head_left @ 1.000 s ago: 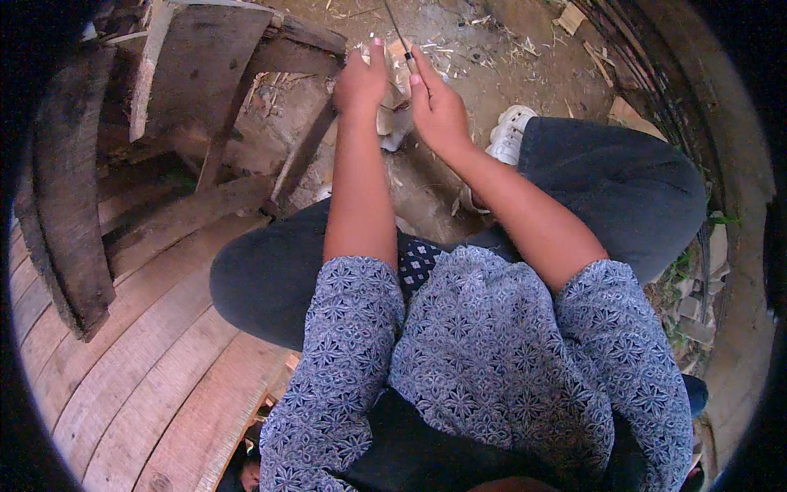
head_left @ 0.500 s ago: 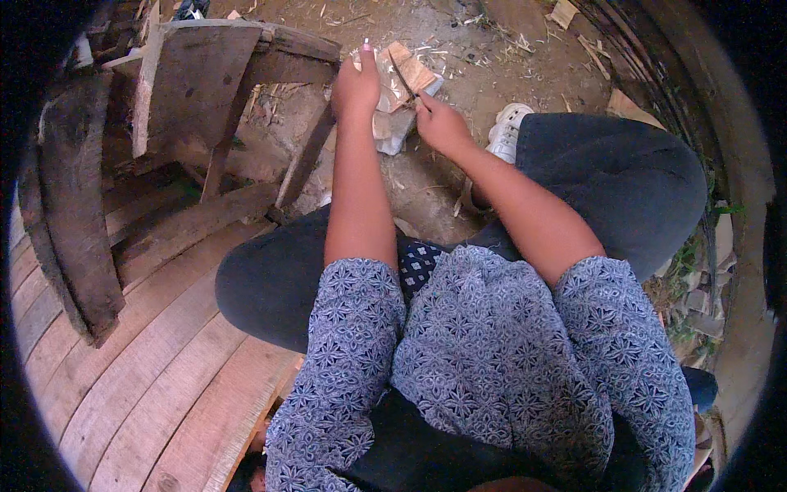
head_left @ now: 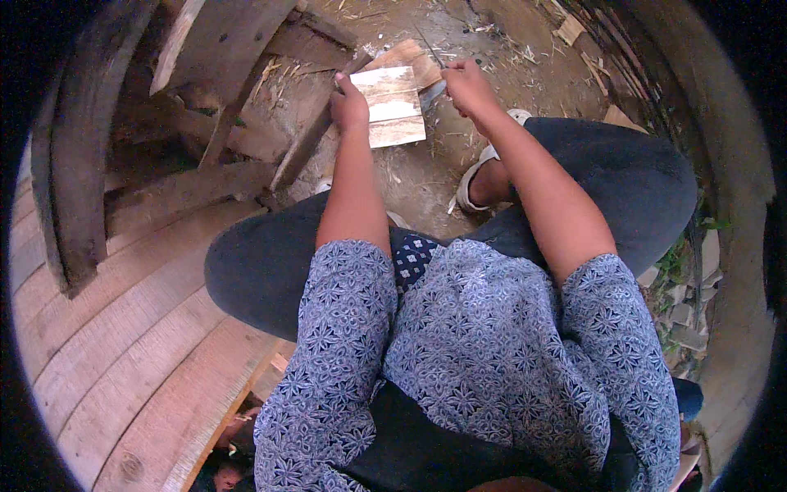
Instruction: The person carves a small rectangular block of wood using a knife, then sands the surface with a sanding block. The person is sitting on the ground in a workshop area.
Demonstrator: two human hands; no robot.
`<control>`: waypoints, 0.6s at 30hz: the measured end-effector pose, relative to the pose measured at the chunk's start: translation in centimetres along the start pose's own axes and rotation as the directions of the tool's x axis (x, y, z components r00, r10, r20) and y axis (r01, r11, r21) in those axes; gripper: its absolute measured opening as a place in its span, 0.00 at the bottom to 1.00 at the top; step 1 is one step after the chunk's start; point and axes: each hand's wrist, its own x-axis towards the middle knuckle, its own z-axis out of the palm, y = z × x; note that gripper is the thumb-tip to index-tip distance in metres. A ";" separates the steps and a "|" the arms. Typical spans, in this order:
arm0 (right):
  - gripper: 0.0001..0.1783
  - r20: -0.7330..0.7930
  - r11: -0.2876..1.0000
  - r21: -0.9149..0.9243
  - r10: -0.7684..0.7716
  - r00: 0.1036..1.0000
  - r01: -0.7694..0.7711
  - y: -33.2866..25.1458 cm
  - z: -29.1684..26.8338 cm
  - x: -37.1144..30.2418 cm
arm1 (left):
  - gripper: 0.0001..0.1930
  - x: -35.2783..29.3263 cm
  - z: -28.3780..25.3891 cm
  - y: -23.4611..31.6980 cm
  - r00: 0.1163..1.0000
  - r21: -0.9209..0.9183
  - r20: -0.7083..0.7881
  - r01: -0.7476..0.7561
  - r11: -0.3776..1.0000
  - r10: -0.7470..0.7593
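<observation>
— What's biggest here?
— The plank floor (head_left: 123, 344) at lower left, then bare dirt ground (head_left: 426, 180) ahead of the knees.
— And the work?
— A pale wooden slab (head_left: 392, 105) stands on the ground, long axis running away from the person. The left hand (head_left: 351, 102) grips its left edge, fingers clamped on it.
— The other hand?
— The right hand (head_left: 466, 82), fingers closed round a knife (head_left: 434, 92), touches the slab's right edge; blade points down-left.
</observation>
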 end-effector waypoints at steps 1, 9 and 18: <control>0.19 0.022 0.978 -0.073 -0.193 0.981 0.194 0.2 0.1 -0.2 | 0.43 -0.1 0.0 -0.1 0.997 0.012 -0.015 -0.075 0.997 0.075; 0.22 0.399 0.737 -0.503 -0.266 0.878 0.452 0.1 -1.8 -2.2 | 0.45 0.0 1.1 -0.1 0.996 0.175 -0.023 -0.076 0.982 0.081; 0.16 0.268 0.738 -0.553 -0.283 0.921 0.387 -1.0 -1.7 -1.5 | 0.43 -0.4 2.1 -0.6 1.000 0.131 -0.023 -0.015 0.991 0.018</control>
